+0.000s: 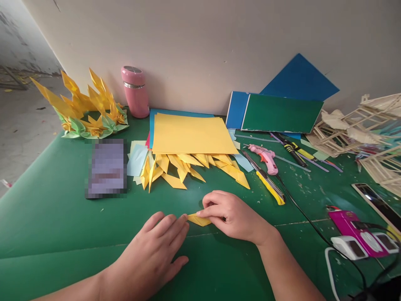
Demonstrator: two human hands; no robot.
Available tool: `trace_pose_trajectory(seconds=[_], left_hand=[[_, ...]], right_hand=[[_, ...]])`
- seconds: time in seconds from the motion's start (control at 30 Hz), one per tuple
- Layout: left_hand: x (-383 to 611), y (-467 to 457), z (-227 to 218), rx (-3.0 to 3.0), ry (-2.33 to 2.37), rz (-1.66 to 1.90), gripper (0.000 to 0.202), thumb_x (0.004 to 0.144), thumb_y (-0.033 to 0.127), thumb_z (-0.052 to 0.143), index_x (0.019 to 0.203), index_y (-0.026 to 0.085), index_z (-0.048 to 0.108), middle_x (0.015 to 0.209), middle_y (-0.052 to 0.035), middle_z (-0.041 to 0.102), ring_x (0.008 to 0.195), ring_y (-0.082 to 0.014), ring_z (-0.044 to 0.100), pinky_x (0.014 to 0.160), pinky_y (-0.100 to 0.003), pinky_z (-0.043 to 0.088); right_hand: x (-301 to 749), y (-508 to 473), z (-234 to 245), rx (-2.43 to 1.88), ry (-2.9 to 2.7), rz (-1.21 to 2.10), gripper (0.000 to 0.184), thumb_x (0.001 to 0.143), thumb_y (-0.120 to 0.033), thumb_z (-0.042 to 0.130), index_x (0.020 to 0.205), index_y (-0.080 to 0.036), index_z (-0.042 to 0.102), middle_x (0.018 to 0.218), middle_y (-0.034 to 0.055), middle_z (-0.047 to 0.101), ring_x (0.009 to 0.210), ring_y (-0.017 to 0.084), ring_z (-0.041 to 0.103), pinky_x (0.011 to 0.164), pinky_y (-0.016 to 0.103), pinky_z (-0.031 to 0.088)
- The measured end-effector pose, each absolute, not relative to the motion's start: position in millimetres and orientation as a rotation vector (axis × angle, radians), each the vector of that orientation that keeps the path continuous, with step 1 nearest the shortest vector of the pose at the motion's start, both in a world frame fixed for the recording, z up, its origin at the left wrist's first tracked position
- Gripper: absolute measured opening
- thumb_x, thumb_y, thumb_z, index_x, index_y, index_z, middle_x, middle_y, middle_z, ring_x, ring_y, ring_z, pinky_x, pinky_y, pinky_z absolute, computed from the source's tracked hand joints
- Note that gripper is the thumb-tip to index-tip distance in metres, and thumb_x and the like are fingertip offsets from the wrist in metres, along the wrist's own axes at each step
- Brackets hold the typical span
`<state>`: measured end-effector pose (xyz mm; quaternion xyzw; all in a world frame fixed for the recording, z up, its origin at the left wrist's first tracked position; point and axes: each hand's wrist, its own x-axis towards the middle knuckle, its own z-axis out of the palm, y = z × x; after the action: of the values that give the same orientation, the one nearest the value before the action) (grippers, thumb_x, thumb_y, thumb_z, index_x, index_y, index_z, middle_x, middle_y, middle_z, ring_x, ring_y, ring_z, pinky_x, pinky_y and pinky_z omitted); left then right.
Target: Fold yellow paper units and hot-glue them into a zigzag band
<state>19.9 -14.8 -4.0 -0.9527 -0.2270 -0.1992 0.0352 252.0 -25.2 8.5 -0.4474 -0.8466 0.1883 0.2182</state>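
A small folded piece of yellow paper [200, 220] lies on the green tabletop [72, 225] between my two hands. My right hand [233, 215] pinches its upper right part, thumb and forefinger pressed together on it. Stretched out flat, my left hand [163, 244] has its fingertips at the paper's left tip, the thumb apart. Beyond them, several folded yellow paper pieces [175, 179] lie in a loose pile, partly under a stack of yellow sheets [191, 133].
At the back left stand a paper crown [90, 113] and a pink bottle [136, 94]. A pixelated dark rectangle [108, 167] lies nearer. To the right are a utility knife [271, 188], a pink glue gun [265, 159] with its cord, a magenta power strip [354, 230] and a wooden stick model [354, 125].
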Motion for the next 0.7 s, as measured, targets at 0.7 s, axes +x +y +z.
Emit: trace_pose_trajectory(seconds=[0.7], left_hand=[[21.1,-18.6,-6.7,-2.917,-0.730,-0.592,0.038,0.095,0.041,0.039,0.106,0.020,0.069,0.110,-0.0024,0.070,0.089,-0.0199,0.055,0.088,-0.034,0.037]], right_hand=[[255.0,-24.2,4.4,-1.231,-2.391,0.386,0.022,0.094,-0.018,0.046,0.080,-0.018,0.062,0.075,0.0050,0.065,0.072,0.017,0.058,0.065,0.030,0.048]])
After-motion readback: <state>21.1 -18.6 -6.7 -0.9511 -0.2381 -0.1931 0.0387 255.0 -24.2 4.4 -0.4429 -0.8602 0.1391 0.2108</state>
